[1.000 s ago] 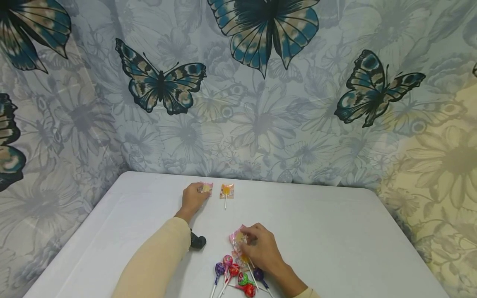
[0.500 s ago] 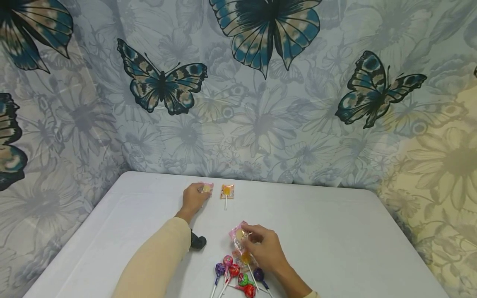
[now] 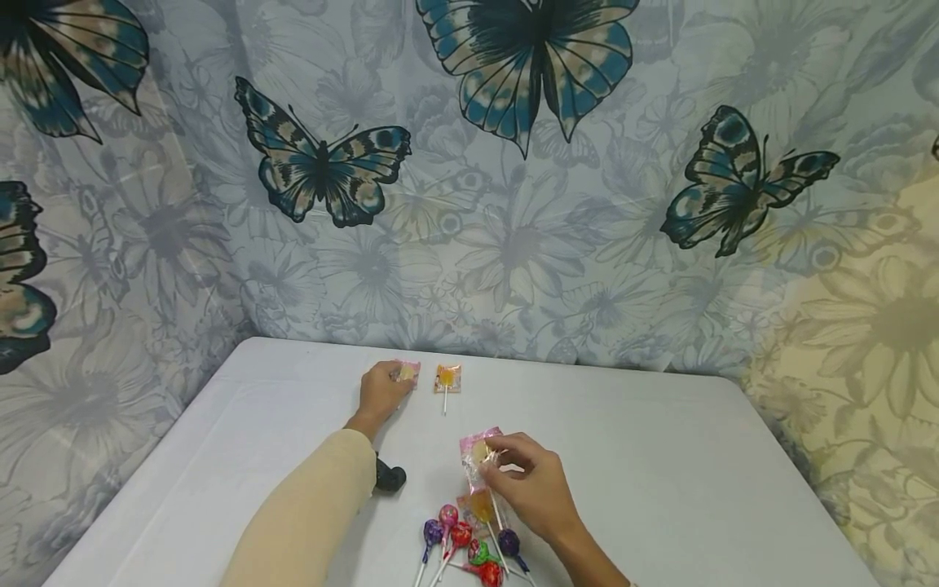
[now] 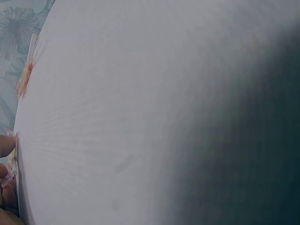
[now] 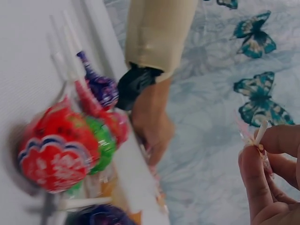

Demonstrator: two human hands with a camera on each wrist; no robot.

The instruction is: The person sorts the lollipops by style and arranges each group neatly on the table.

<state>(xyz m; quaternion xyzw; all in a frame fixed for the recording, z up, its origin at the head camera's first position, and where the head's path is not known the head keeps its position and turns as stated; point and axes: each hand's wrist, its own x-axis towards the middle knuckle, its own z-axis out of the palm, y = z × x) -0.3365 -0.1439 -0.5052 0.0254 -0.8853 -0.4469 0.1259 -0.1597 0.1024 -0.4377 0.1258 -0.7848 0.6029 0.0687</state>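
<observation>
Right-hand grip: the right hand (image 3: 539, 489) pinches a pink-wrapped flat lollipop (image 3: 477, 456) between thumb and fingertips, its stick among them.
Left-hand grip: the left hand (image 3: 380, 393), farther out and left of the right-hand grip, holds a second pink-edged lollipop (image 3: 407, 373) by its left side (partly hidden by the fingers).
Orange lollipop: the far one (image 3: 447, 378) lies just right of the left-hand grip, stick toward the person.
Near orange one: another flat lollipop (image 3: 481, 505) sits just nearer the person than the right-hand grip.
Round lollipops: purple (image 3: 433, 531), pink (image 3: 448, 514), red (image 3: 460, 533) and green (image 3: 478, 551) ones cluster on the near side of that grip.
White table (image 3: 623, 465): beneath both grips.
</observation>
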